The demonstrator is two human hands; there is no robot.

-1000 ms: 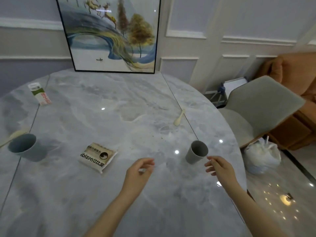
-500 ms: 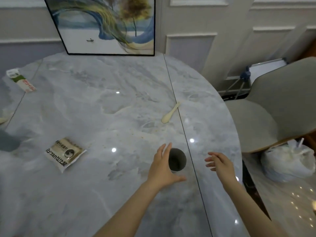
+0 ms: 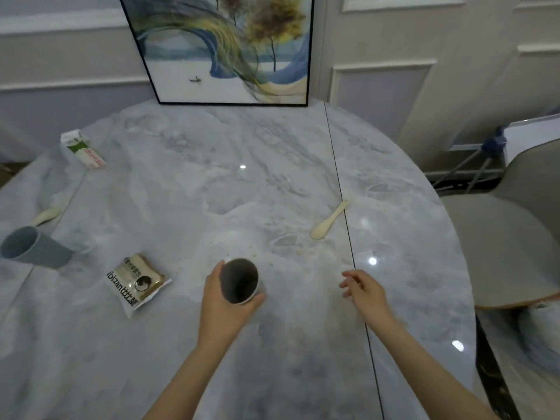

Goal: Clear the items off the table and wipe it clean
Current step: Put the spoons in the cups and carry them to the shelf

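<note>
Left hand: your left hand (image 3: 221, 301) wraps its fingers and thumb round the grey cup (image 3: 241, 281), near the table's front middle; its dark mouth faces you.
Right hand: your right hand (image 3: 365, 291) hovers to the right of that cup, apart from it, fingers loosely curled and holding nothing.
Table: the marble table (image 3: 272, 359) shows a dark seam running front to back, passing under your right forearm.
Snack packet: the snack packet (image 3: 136, 281) lies flat just left of your left hand.
Second cup: a blue-grey cup (image 3: 33, 248) sits at the far left edge.
Spoons: one pale spoon (image 3: 328, 221) lies beside the seam beyond your right hand; another spoon (image 3: 47, 215) lies behind the blue-grey cup.
Carton: a small carton (image 3: 81, 148) rests at the far left.
Painting: a framed painting (image 3: 230, 47) stands on the table's far edge against the wall.
</note>
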